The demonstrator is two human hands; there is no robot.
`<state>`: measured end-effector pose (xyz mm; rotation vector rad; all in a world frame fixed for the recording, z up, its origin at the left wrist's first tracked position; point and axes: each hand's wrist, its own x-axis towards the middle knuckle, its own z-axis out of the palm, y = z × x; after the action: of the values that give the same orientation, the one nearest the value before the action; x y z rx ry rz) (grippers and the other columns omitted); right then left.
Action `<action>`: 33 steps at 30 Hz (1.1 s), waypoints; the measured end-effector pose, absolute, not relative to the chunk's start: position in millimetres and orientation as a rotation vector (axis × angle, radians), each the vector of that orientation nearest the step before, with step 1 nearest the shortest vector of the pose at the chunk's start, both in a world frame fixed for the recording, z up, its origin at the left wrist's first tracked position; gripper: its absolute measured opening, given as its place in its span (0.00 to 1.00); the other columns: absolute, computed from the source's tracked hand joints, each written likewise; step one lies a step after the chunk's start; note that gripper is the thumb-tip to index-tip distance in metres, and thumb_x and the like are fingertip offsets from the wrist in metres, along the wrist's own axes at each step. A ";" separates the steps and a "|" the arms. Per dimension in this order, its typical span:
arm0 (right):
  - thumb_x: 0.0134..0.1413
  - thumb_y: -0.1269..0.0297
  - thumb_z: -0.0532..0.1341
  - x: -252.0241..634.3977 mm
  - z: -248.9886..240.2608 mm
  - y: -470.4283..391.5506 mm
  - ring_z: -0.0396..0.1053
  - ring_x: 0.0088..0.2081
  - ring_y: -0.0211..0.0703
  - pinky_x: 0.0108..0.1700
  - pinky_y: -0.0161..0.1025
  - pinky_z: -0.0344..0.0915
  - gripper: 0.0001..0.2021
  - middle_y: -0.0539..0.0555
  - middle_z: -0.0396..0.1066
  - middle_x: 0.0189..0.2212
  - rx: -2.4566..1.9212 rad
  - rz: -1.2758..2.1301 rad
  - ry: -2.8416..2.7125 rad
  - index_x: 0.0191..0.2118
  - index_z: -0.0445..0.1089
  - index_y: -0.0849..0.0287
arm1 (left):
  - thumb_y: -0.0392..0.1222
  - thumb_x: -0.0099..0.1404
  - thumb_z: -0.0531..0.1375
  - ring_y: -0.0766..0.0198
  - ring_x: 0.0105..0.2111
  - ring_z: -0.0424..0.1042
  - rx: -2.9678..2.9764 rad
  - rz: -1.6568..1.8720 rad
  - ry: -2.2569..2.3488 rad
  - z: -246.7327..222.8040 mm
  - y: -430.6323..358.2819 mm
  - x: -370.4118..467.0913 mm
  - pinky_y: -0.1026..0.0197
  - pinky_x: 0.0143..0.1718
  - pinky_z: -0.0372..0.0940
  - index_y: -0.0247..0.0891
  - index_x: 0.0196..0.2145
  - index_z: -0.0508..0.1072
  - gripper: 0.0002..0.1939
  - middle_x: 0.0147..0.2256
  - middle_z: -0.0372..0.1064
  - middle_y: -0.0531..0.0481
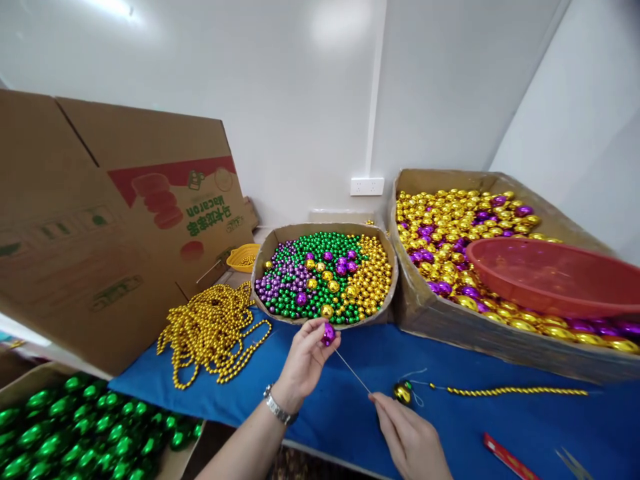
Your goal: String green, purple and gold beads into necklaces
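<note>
Above the blue-covered bench (345, 423), the fingers of the left hand (303, 360) are holding a shiny purple bead (328, 335) in a narrow pinch, just in front of a cardboard tray (287, 233) of mixed small beads (310, 273). The fingers of the right hand (413, 437) are gripping the near end of a thin, straight rod (353, 372), which is slanting up toward the purple bead; whether its tip is entering the bead, I cannot tell. Just beyond the right hand, a larger gold bead (401, 393) is resting on the bench, and a gold strand (517, 392) is stretching away to its right. Nearer, a red packet (509, 457) is lying on that same side. Gold bead strings (210, 327) are heaping left of the tray, while a red basket (545, 280) is leaning in a large box (425, 317).
</note>
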<state>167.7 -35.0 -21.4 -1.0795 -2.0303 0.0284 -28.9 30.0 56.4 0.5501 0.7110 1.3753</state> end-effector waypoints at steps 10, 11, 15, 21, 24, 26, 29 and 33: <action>0.64 0.67 0.47 166.8 -23.4 -37.2 0.76 0.35 0.41 0.37 0.33 0.72 0.16 0.56 0.77 0.36 -1.135 0.038 -2.080 0.44 0.72 0.59 | 0.39 0.54 0.66 0.62 0.39 0.72 0.655 1.454 0.767 47.4 20.0 -15.5 0.56 0.44 0.67 0.37 0.36 0.68 0.14 0.36 0.69 0.50; 0.64 0.67 0.46 165.9 -23.4 -36.9 0.76 0.35 0.41 0.37 0.32 0.72 0.16 0.56 0.77 0.36 -1.135 0.042 -2.076 0.44 0.72 0.59 | 0.39 0.53 0.67 0.62 0.40 0.72 0.700 1.460 0.793 45.8 16.9 -13.0 0.56 0.43 0.67 0.38 0.36 0.67 0.15 0.37 0.69 0.50; 0.64 0.68 0.46 164.1 -22.6 -36.0 0.76 0.36 0.39 0.37 0.30 0.72 0.16 0.55 0.77 0.36 -1.119 0.121 -2.041 0.43 0.71 0.60 | 0.38 0.51 0.68 0.60 0.41 0.71 0.749 1.406 0.815 41.1 7.5 -7.6 0.57 0.41 0.68 0.39 0.39 0.67 0.18 0.43 0.67 0.47; 0.64 0.66 0.46 167.2 -27.6 -35.3 0.76 0.34 0.41 0.36 0.32 0.73 0.16 0.55 0.77 0.35 -1.128 0.060 -2.017 0.42 0.71 0.59 | 0.38 0.50 0.69 0.62 0.39 0.72 0.786 1.415 0.852 37.8 7.8 -9.4 0.60 0.41 0.66 0.38 0.38 0.67 0.18 0.42 0.68 0.48; 0.64 0.66 0.46 166.6 -28.2 -34.7 0.76 0.35 0.41 0.37 0.32 0.73 0.16 0.55 0.77 0.36 -1.108 0.112 -2.031 0.42 0.72 0.59 | 0.38 0.49 0.69 0.62 0.37 0.72 0.761 1.397 0.851 38.8 8.5 -10.5 0.59 0.41 0.67 0.38 0.37 0.67 0.19 0.42 0.68 0.48; 0.64 0.66 0.46 166.0 -27.3 -34.2 0.76 0.36 0.41 0.38 0.32 0.73 0.16 0.55 0.77 0.36 -1.107 0.159 -2.026 0.43 0.72 0.58 | 0.40 0.50 0.68 0.62 0.36 0.73 0.708 1.339 0.806 39.6 8.3 -12.0 0.57 0.40 0.68 0.37 0.37 0.67 0.18 0.42 0.68 0.47; 0.64 0.65 0.47 165.5 -26.5 -33.5 0.76 0.36 0.42 0.37 0.33 0.73 0.16 0.56 0.77 0.36 -1.097 0.113 -2.015 0.42 0.72 0.58 | 0.39 0.50 0.68 0.61 0.37 0.72 0.731 1.359 0.804 39.4 7.7 -14.3 0.58 0.40 0.67 0.37 0.37 0.68 0.18 0.41 0.68 0.47; 0.64 0.64 0.47 164.2 -25.5 -33.5 0.76 0.36 0.42 0.38 0.33 0.73 0.17 0.56 0.77 0.36 -1.103 0.120 -2.005 0.42 0.73 0.58 | 0.36 0.47 0.70 0.60 0.39 0.72 0.817 1.414 0.845 38.4 7.4 -15.3 0.60 0.40 0.67 0.37 0.37 0.68 0.20 0.41 0.68 0.47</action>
<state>164.2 -33.5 -25.5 -1.1026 -2.0049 0.1196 -15.3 7.4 38.4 0.8167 0.8455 1.4141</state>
